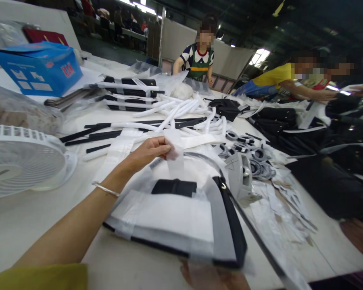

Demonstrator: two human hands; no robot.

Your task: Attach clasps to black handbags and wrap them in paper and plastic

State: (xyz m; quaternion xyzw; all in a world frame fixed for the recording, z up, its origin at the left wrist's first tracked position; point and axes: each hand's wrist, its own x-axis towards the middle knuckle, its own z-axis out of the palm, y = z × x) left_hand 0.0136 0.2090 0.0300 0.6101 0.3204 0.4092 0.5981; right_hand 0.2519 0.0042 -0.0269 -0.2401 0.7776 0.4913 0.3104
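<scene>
A black bag (237,245) lies in front of me, its face covered with white paper (169,213) and translucent sheet. My left hand (151,151) is closed above its top edge, pinching a thin translucent strip (174,147) between thumb and fingers. Low in the view, my right hand (230,280) is at the bag's bottom edge, blurred and cut off by the frame. A translucent piece (201,274) lies over part of it, so its grip is unclear. A long dark strap (254,225) with a gold-coloured fitting runs down the bag's right side.
A white tape dispenser (240,173) and several rolls (260,167) stand right of the bag. White tubes (181,108) and black strips lie behind. At left are a fan (24,161) and a blue box (39,68). Co-workers stand across the table; another person's hand (359,237) is at right.
</scene>
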